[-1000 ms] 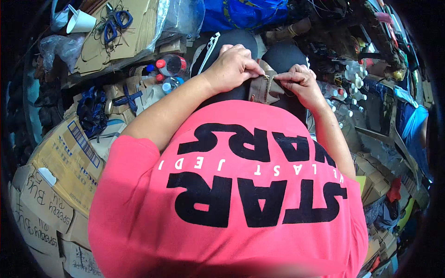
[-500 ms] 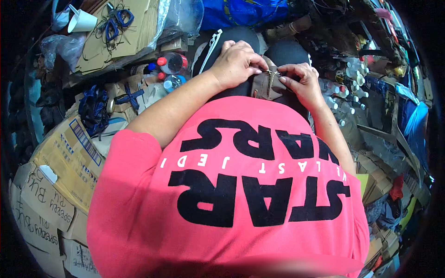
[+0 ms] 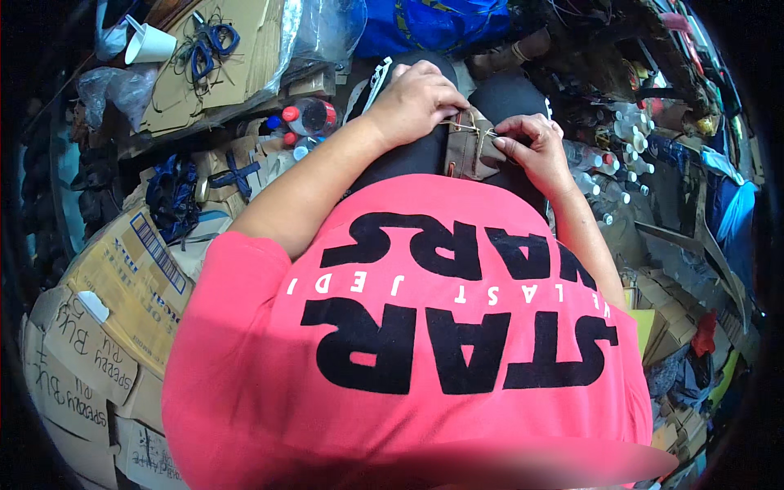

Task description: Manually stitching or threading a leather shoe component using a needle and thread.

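From where I stand, the seated person has a small brown piece [image 3: 469, 157] lying on the lap, over dark trousers [image 3: 502, 92] and just beyond the hem of the pink shirt [image 3: 416, 343]. It looks like leather or something close to it, with a pale cord [image 3: 465, 127] laced across its far part and down its middle. The left hand [image 3: 412, 102] is bent over the far left edge, its grip pinched, as far as I can see, on one run of the cord; the right hand [image 3: 535, 151] comes in from the other side, thumb and forefinger nipping the cord near the piece's right edge. The fingertips are too small from here to tell how tightly either grip bears down. I judge the piece light and fairly soft, firm enough to keep a folded shape but likely to buckle or slide on the trousers under an uneven pull. It doesn't strike me as fragile; the thin cord is the fiddly part, limp and easily lost between fingers. The cord is best taken close to where it leaves the brown material, and the piece itself by its broad sides, clear of the lacing. Off to the left, blue-handled scissors [image 3: 201, 65] lie on stacked cardboard sheets [image 3: 249, 45], well apart from both hands.
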A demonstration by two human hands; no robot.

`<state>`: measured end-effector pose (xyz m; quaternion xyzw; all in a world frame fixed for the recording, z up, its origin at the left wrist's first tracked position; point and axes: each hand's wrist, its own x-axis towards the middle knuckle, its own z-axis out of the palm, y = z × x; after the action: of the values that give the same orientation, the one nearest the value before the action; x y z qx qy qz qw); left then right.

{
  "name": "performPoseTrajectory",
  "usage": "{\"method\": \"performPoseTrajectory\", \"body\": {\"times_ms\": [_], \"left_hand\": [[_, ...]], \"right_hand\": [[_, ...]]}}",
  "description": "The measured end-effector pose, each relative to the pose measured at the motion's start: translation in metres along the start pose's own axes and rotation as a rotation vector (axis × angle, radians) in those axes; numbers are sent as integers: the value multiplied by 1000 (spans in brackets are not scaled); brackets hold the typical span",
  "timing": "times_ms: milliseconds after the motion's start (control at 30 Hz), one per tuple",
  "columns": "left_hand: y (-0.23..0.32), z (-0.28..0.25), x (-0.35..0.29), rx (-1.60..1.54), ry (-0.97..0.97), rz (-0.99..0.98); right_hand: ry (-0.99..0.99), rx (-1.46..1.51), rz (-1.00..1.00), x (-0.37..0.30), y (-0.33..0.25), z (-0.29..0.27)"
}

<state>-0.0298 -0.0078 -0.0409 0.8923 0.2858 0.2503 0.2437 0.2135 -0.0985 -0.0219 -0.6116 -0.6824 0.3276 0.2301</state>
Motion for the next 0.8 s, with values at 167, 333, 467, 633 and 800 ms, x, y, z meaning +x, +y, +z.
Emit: {"method": "performPoseTrajectory", "body": {"times_ms": [167, 333, 467, 633, 800], "left_hand": [[2, -3, 4, 51, -58, 21], [8, -27, -4, 218, -79, 98], [14, -40, -17, 276, -160, 45], [22, -50, -13, 95, -74, -130], [36, -27, 3, -118, -37, -101]], "right_hand": [[-62, -33, 14, -1, -3, -2], [-58, -13, -2, 0, -5, -4], [-62, -23, 1, -1, -4, -4], [-52, 16, -17, -2, -3, -4], [-32, 8, -4, -2, -4, -2]]}}
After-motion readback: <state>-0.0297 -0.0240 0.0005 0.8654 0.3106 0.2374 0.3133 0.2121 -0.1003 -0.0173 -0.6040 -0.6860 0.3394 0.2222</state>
